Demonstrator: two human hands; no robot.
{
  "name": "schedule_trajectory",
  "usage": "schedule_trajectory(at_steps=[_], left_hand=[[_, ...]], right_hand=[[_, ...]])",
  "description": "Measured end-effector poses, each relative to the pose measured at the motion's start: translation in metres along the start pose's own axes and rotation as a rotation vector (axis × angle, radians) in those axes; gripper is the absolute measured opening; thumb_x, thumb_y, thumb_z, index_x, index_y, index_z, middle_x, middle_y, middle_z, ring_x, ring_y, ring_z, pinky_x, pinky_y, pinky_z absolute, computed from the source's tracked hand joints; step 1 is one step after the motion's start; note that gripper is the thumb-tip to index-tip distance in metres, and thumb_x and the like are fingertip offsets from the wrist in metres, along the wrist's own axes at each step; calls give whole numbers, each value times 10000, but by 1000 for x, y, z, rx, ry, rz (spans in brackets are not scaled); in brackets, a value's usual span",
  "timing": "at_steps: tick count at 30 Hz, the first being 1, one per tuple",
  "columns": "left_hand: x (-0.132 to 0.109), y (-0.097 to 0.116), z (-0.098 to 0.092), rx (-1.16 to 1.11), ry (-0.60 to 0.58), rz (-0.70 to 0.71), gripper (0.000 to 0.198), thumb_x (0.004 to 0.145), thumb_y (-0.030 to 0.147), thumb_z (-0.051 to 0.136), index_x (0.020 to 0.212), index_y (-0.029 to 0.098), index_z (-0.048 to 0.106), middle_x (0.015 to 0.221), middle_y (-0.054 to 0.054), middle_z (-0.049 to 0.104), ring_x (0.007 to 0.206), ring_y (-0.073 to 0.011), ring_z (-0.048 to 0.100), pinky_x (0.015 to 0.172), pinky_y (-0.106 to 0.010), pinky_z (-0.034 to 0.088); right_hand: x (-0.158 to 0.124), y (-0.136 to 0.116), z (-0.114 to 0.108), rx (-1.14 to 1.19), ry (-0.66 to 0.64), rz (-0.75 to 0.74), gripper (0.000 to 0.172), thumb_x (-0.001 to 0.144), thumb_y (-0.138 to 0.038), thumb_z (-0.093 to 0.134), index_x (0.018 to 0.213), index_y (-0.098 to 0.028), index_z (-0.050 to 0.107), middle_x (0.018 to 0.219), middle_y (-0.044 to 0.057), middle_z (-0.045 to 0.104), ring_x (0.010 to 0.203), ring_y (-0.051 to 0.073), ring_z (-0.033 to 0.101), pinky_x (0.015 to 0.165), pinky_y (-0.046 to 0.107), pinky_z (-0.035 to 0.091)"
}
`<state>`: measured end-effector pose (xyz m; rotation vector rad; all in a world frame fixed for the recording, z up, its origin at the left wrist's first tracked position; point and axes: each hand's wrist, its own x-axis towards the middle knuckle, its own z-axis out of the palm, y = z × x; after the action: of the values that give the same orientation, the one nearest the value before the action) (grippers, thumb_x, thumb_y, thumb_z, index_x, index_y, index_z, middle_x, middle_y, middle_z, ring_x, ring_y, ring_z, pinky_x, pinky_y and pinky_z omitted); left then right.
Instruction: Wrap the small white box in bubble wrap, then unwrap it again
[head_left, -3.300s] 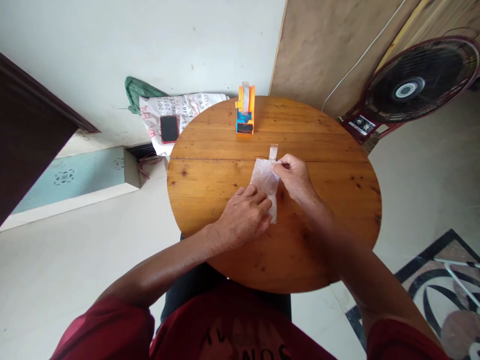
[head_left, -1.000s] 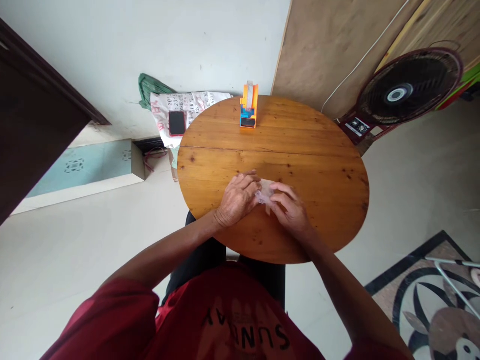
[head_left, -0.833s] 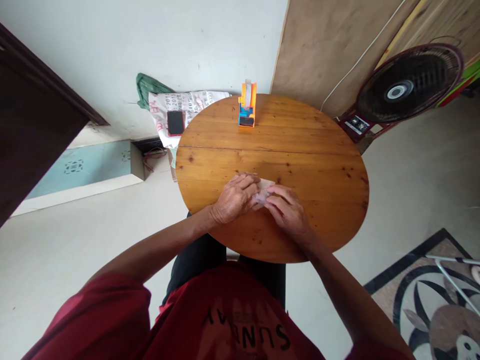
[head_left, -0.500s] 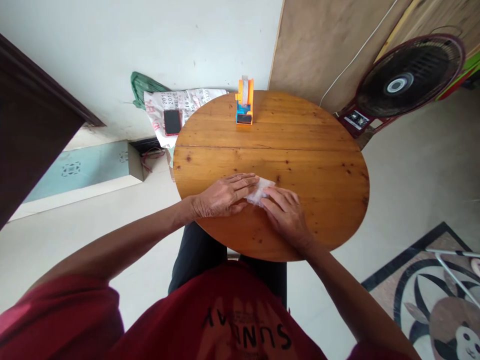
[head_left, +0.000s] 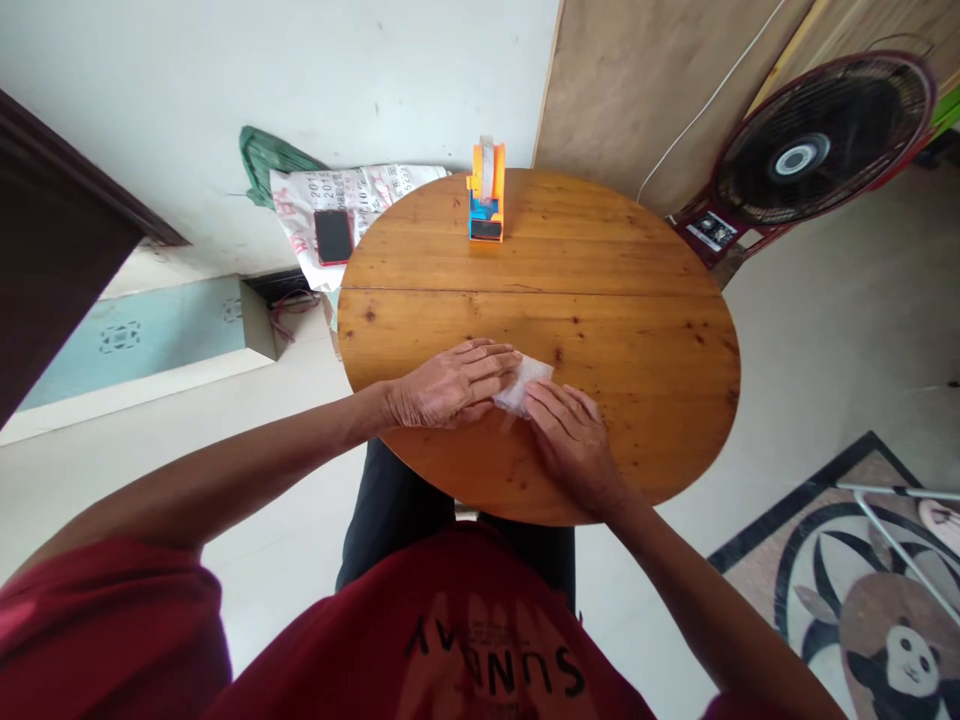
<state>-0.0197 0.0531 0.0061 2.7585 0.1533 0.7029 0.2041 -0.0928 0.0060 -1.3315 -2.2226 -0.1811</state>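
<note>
A small whitish, see-through packet [head_left: 523,384], which looks like folded plastic wrap, lies on the round wooden table [head_left: 637,330] near its front. My left hand [head_left: 454,383] lies flat, its stretched fingertips resting on the packet's left side. From the right, my right hand [head_left: 570,430] lays its extended fingers on the packet's right edge; its thumb is mostly hidden. Both hands press the packet against the tabletop. What is inside the packet cannot be made out. Toward the back edge of the table stands an orange and blue tape dispenser [head_left: 487,190] with a roll of clear tape.
Left of the table, a phone [head_left: 333,237] lies on a printed white sack [head_left: 296,200], beside a green plastic bag [head_left: 270,165]. A dark red fan [head_left: 802,160] stands at the back right. A wall rises behind the table.
The right-hand fingers have flattened and drawn closer together on the packet's edge. My left hand stays on the packet. The whole view has shifted slightly.
</note>
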Motion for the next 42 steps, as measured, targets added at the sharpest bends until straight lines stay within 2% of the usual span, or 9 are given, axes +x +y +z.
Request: schedule_trajectory(at_steps=[6, 10, 13, 19, 24, 27, 31, 37, 42], left_hand=[[9, -13, -3, -88, -85, 37, 382, 991, 224, 418, 1337, 140, 557, 1542, -162, 481, 1522, -235, 334, 1241, -514, 349], [18, -13, 2, -182, -98, -50, 283, 961, 240, 469, 1193, 176, 617, 1469, -151, 563, 1435, -243, 471, 1185, -492, 428], [23, -8, 5, -268, -23, -139, 240, 875, 202, 552, 1108, 194, 606, 1394, -160, 609, 1298, -245, 590, 1080, -454, 510], [42, 0, 8, -587, 187, -503, 308, 715, 184, 653, 1001, 184, 538, 1066, -90, 689, 941, -202, 670, 817, -349, 561], [65, -12, 5, -1024, 180, -843, 268, 639, 167, 647, 889, 162, 550, 829, -22, 657, 759, -153, 614, 699, -282, 488], [75, -19, 0, -1182, 166, -838, 325, 601, 166, 620, 926, 151, 612, 902, -39, 693, 818, -166, 622, 720, -279, 477], [76, -22, -2, -1244, 186, -894, 309, 601, 217, 633, 896, 131, 659, 808, -36, 691, 721, -146, 577, 672, -271, 446], [71, -25, 3, -1342, 192, -934, 351, 652, 261, 620, 976, 144, 688, 852, -46, 714, 721, -161, 604, 669, -286, 485], [67, -27, 7, -1223, 209, -858, 371, 734, 258, 584, 1065, 162, 723, 947, -53, 743, 823, -195, 657, 738, -320, 522]], right_hand=[[2, 2, 0, 42, -6, 9, 562, 938, -42, 492, 1455, -263, 475, 1365, 112, 670, 1347, 250, 569, 1100, 481, 446], [4, 10, -2, 151, 30, 24, 527, 939, -64, 514, 1419, -283, 520, 1330, 100, 691, 1324, 248, 590, 1070, 475, 493], [7, 19, -4, 265, 34, 73, 464, 949, -112, 521, 1371, -299, 570, 1321, 85, 694, 1316, 245, 596, 1072, 469, 512], [31, 41, -5, 421, 26, 192, 460, 927, -192, 607, 1377, -273, 556, 1397, 106, 635, 1327, 256, 579, 1121, 482, 477], [60, 70, 1, 679, 13, 383, 619, 840, -278, 724, 1419, -265, 505, 1407, 120, 625, 1294, 267, 601, 1112, 483, 474], [72, 84, 1, 941, -114, 502, 766, 774, -384, 798, 1450, -259, 462, 1380, 126, 643, 1214, 277, 655, 1013, 454, 548], [74, 89, 2, 1189, -231, 532, 680, 746, -475, 819, 1337, -257, 562, 1306, 95, 688, 1154, 269, 684, 942, 402, 583], [71, 86, 15, 1107, -120, 653, 588, 709, -446, 858, 1211, -238, 632, 1133, 84, 753, 1000, 248, 729, 851, 381, 608], [74, 86, 14, 1102, -89, 678, 584, 712, -465, 854, 1209, -238, 648, 1132, 84, 758, 1006, 260, 731, 857, 399, 614]])
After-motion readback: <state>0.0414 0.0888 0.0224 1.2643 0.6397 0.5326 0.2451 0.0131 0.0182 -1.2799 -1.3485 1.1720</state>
